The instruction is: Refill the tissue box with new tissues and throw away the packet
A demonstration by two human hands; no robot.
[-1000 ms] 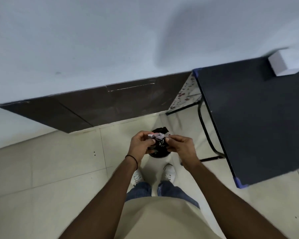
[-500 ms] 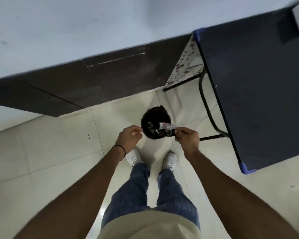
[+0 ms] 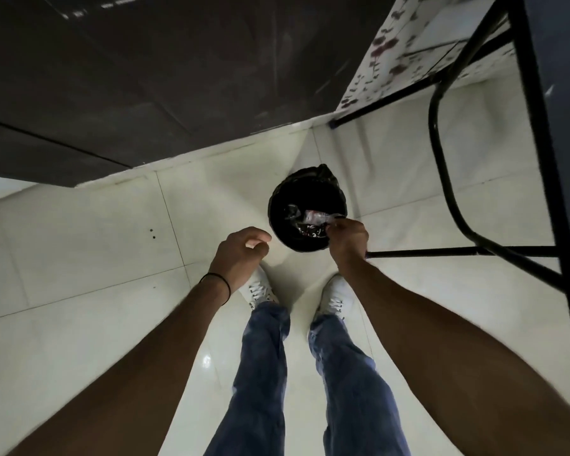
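Since half a second ago: view tipped further down, table top mostly out of frame; right hand shifted over the bin, left hand drawn slightly apart.
Packet: crumpled, pinched in right fingers, held over the bin mouth, within its rim outline; depth inside cannot be told.
Bin: round, black-lined, on pale tiled floor, just ahead of two white shoes, near the table's black leg frame.
Left hand: empty, loosely curled, just left of the bin, not touching; black band at wrist.
Dark wall panel behind.
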